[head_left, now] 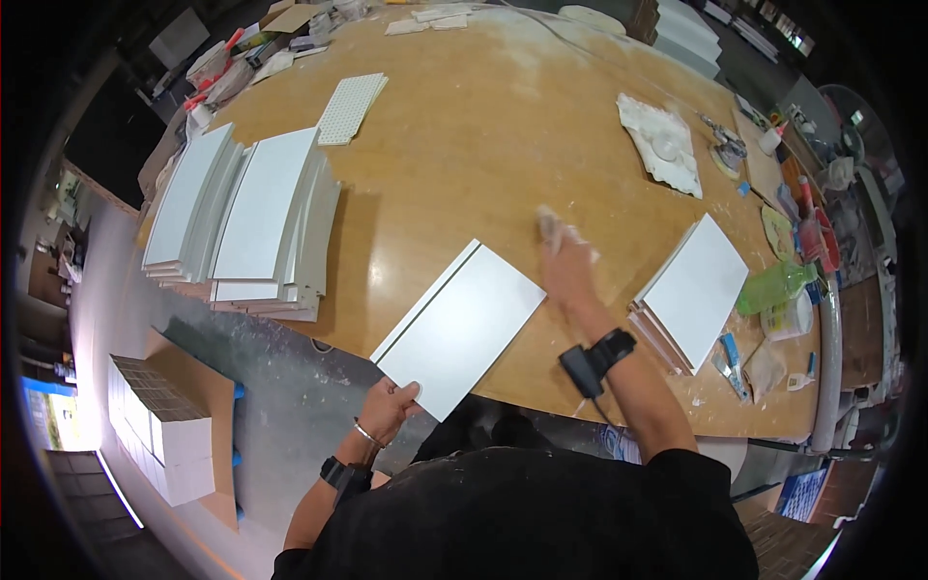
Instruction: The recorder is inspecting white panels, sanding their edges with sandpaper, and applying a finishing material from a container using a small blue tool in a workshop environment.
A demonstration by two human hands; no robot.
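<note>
A white rectangular panel (462, 324) with a dark groove along one long edge lies tilted at the table's front edge, its near corner sticking out past it. My left hand (390, 408) pinches that near corner, thumb on top and fingers underneath. To the right of the panel's far corner, my right hand (570, 266) is over the table, closed around what looks like a crumpled whitish cloth (584, 238). Motion blurs its fingertips. Right of my right forearm stands a stack of white panels (698, 290).
Taller stacks of white panels (261, 217) stand at the left of the wooden table (464, 126). A perforated white sheet (352, 108) lies behind them. At the right are a white cloth (659, 140), a green bottle (776, 287) and a blue-handled cutter (732, 360). A carton of panels (224, 425) sits lower left.
</note>
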